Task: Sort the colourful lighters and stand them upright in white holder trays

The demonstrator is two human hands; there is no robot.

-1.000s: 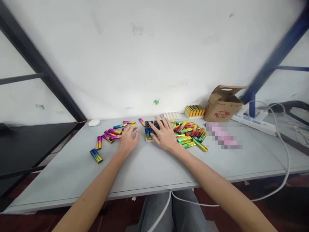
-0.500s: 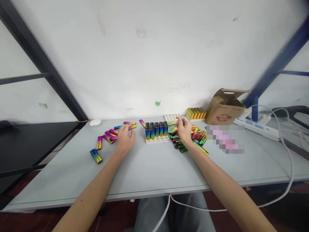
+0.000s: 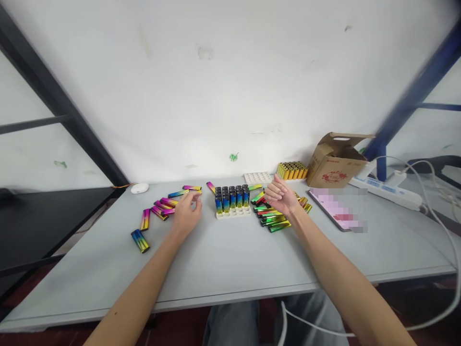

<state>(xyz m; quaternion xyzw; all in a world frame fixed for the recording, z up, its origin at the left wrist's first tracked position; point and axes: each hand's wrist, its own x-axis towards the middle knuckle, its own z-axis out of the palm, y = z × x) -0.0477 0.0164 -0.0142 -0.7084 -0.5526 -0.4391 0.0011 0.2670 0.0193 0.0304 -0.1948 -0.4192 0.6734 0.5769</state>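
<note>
My left hand (image 3: 187, 209) hovers low over the left part of the table with thumb and fingers bent but apart. Beside its fingertips lies a shiny blue tube (image 3: 178, 194); pink-and-yellow tubes (image 3: 167, 202) spread to its left. My right hand (image 3: 281, 196) is turned with its fingers curled in, above a pile of green, red and gold tubes (image 3: 275, 222). Whether anything is inside those fingers is hidden. Between the hands, a white holed tray (image 3: 234, 215) holds several upright blue-to-yellow tubes with black tops (image 3: 232, 198). They resemble batteries or lighters.
A white holed tray (image 3: 257, 178) and a block of yellow upright tubes (image 3: 292, 170) stand by the wall. To the right are an open cardboard box (image 3: 331, 166), a phone-like slab (image 3: 329, 209), and a power strip (image 3: 389, 192) with cables. A white case (image 3: 139, 188) sits far left.
My right hand has turned over, its fingers now curled toward me, and shifted slightly right. My left hand's fingers have drawn in a little. The view has shifted slightly.
</note>
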